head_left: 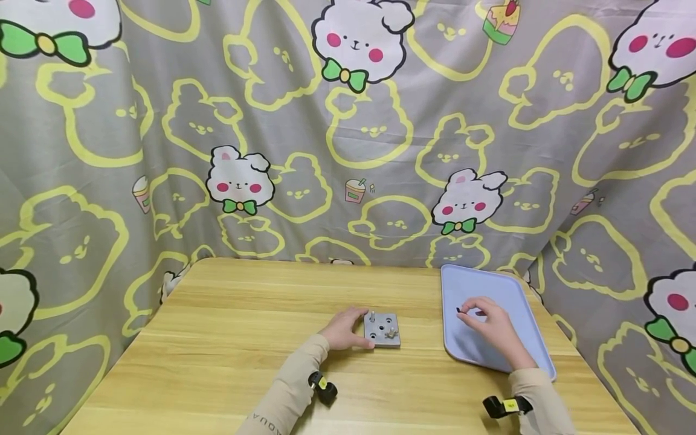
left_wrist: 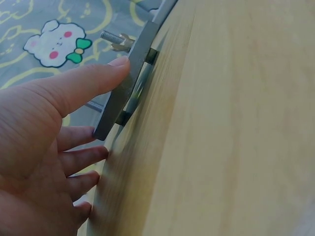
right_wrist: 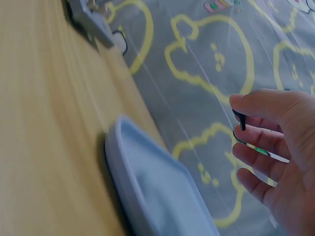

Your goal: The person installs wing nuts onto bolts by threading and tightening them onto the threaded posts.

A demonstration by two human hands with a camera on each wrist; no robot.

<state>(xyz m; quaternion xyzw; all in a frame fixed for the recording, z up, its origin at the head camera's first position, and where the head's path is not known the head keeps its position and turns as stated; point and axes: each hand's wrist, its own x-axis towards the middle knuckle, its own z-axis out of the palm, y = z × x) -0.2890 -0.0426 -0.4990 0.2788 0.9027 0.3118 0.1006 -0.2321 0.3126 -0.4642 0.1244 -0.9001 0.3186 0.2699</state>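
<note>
A square grey metal plate with several holes lies on the table. One bare threaded stud stands up near its back left corner. A brass-coloured wing nut sits on another stud at the front right. My left hand grips the plate's left side, thumb at the near edge and fingers towards the far corner. Dark feet show under the plate in the left wrist view. Above the tray, my right hand pinches a small black screw-like part with a wide head and narrow stem.
A light blue tray with a raised rim lies at the table's right side, under my right hand. The wooden table ends at a patterned grey curtain behind and at both sides.
</note>
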